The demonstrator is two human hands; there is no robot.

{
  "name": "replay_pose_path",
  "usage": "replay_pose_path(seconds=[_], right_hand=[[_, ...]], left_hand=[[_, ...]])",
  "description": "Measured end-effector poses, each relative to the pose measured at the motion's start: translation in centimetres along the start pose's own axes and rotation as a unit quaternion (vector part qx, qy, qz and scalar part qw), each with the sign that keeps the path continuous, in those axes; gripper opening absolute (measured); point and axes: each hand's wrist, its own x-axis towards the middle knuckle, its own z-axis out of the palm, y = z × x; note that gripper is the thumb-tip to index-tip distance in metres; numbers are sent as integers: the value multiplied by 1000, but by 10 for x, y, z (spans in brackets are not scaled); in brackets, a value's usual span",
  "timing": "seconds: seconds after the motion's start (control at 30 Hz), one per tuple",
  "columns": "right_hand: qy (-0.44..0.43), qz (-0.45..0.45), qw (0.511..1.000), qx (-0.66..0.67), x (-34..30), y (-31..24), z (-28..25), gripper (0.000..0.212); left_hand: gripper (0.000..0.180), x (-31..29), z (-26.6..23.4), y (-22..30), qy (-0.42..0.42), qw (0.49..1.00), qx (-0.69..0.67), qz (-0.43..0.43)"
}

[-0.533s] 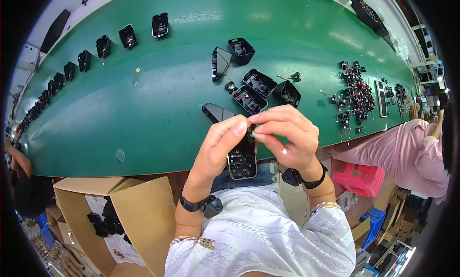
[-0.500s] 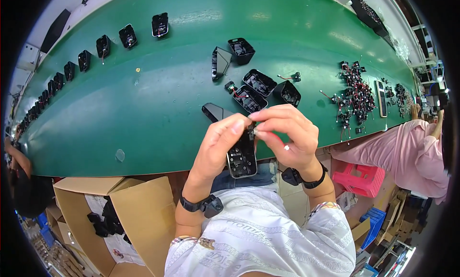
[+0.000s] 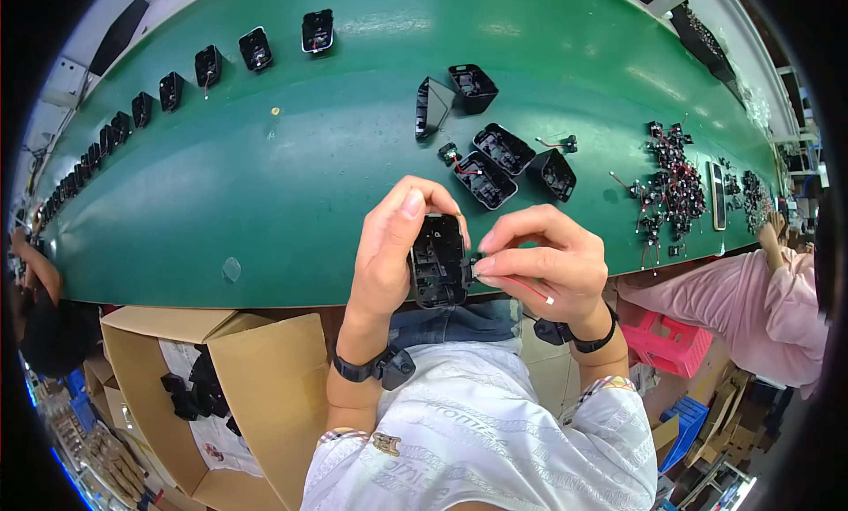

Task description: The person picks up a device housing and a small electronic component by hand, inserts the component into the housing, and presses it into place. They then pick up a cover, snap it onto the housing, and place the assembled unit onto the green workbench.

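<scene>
My left hand [image 3: 384, 250] is wrapped round a black plastic housing [image 3: 436, 268], holding it with its open side facing up. Posts and ribs show inside it. Close by the housing's right edge, my right hand [image 3: 556, 255] pinches a small black part with a red wire [image 3: 523, 286] that ends in a white plug. Fingertips hide most of this part, and I cannot tell whether it touches the housing. Beyond my hands lie several more black housings [image 3: 503, 149]. One small part with a wire [image 3: 449, 154] rests beside them, another [image 3: 570, 143] farther right.
A long row of housings [image 3: 208, 65] curves along the left of the green table [image 3: 336, 219]. On the right lie a heap of wired parts [image 3: 676, 184] and a phone-like device [image 3: 716, 196]. An open carton [image 3: 265, 396] stands lower left; a pink stool [image 3: 667, 343] is near a co-worker [image 3: 760, 290].
The housing has come up and turned more toward flat, its open side in fuller view. My right hand has drawn slightly right, with the wired part moved from the housing's top end to its side.
</scene>
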Motion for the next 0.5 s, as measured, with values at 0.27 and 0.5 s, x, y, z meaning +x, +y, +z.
replay_pose_path(seconds=[0.27, 0.5], right_hand=[[-52, -17, 998, -29, 4, -1, 2, 27], [-69, -10, 998, 0, 9, -1, 5, 24]], left_hand=[[44, 1, -1, -4, 12, 999, 21, 34], [45, -2, -3, -3, 15, 999, 28, 28]])
